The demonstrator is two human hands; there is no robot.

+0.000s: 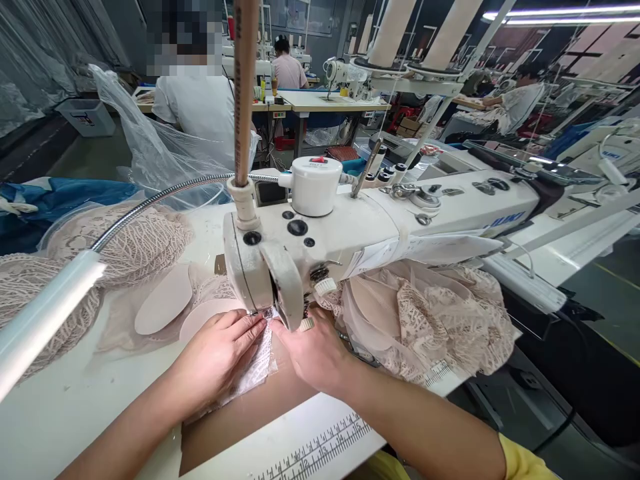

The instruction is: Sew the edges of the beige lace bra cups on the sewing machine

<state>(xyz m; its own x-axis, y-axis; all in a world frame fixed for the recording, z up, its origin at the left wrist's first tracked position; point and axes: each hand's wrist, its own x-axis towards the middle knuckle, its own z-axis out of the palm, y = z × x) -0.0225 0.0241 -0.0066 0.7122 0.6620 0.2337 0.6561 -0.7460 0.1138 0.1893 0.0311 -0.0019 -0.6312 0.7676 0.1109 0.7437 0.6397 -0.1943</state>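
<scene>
Under the needle of the white sewing machine point(320, 233) lies a narrow piece of pale lace fabric point(259, 363), running toward me over a brown board. My left hand point(217, 350) bends over the lace, its fingers together and pressing it down just left of the presser foot. My right hand point(315, 347) is closed at the right of the foot, its thumb tip on the fabric by the needle. Its other fingers are partly hidden behind the machine head. The fabric under both palms is covered.
Beige lace pieces point(435, 307) are heaped at the right of the machine. Stacked lace cups point(120, 240) and smooth oval pads point(165, 300) lie at the left. A lit lamp tube point(47, 320) crosses the left side. A printed ruler point(320, 447) runs along the front. Other people sit behind.
</scene>
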